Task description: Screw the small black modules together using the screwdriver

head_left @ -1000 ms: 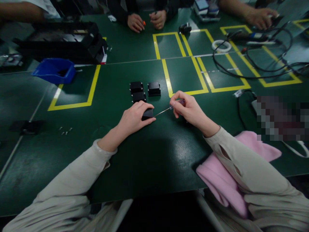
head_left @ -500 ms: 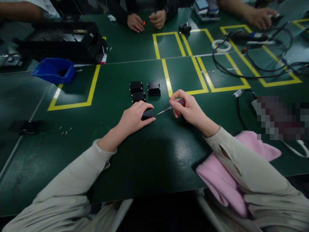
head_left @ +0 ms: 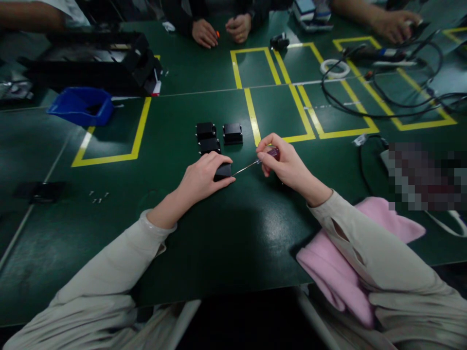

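Observation:
My left hand point(head_left: 205, 173) is closed around a small black block point(head_left: 223, 171) on the green table, with fingers behind it and the thumb along its near side. My right hand point(head_left: 280, 158) grips the dark purple handle of a screwdriver point(head_left: 247, 168). Its thin metal shaft points left, and the tip meets the block's right end near my left thumb. Just beyond my left hand are more such blocks: one at the back point(head_left: 206, 130), one in front of it point(head_left: 209, 145), and one to the right point(head_left: 232, 133). Small shiny screw heads show at their sides.
Several loose screws point(head_left: 99, 197) lie on the left. Behind them are a blue bin point(head_left: 83, 107) and a stack of black trays point(head_left: 95, 63). A pink cloth point(head_left: 335, 272) lies under my right forearm. Cables point(head_left: 368, 114) loop at the right. Other people's hands point(head_left: 205, 34) rest across the table.
Almost nothing differs. My right hand and the screwdriver handle have shifted very slightly; the block and my left hand stay where they were.

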A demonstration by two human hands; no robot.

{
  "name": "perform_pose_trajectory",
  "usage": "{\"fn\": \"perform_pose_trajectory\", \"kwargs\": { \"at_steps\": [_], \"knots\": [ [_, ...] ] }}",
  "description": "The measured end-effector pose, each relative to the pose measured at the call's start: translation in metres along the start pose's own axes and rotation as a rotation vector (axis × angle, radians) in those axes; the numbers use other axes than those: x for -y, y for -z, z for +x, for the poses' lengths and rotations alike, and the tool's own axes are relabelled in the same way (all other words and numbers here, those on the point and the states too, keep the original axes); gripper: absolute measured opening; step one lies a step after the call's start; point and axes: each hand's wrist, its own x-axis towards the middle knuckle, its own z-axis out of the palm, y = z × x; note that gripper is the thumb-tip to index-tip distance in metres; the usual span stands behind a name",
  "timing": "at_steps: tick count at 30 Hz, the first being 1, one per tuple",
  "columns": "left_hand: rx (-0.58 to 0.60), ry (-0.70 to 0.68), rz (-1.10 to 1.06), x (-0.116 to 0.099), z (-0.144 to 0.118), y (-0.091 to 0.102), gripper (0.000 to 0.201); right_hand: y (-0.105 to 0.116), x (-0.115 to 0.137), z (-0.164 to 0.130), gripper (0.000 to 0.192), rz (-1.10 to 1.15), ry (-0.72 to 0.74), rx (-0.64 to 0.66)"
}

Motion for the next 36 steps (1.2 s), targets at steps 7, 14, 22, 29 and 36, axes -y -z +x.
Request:
{"fn": "perform_pose_trajectory", "kwargs": {
  "at_steps": [7, 14, 22, 29, 36],
  "knots": [
    [-0.004, -0.001, -0.011, 0.0000, -0.0002, 0.0000, 0.040, 0.0004, 0.0003, 0.0000, 0.035, -0.001, -0.045, 0.016],
    [-0.001, -0.008, -0.001, 0.0002, -0.0001, 0.0001, 0.040, 0.0002, 0.0007, 0.0000, 0.019, 0.012, -0.003, 0.008],
    [-0.002, -0.005, 0.001, 0.0005, 0.0000, -0.0003, 0.041, -0.0009, 0.0003, -0.0005, 0.025, 0.015, -0.009, -0.003],
    [-0.015, -0.008, 0.012, 0.0013, 0.0000, -0.0021, 0.040, -0.0004, -0.0036, -0.0001, 0.019, 0.013, 0.036, -0.006],
    [-0.021, -0.015, 0.018, 0.0021, 0.0001, -0.0030, 0.041, -0.0005, -0.0039, -0.0002, 0.024, 0.028, 0.002, 0.014]
  ]
}}
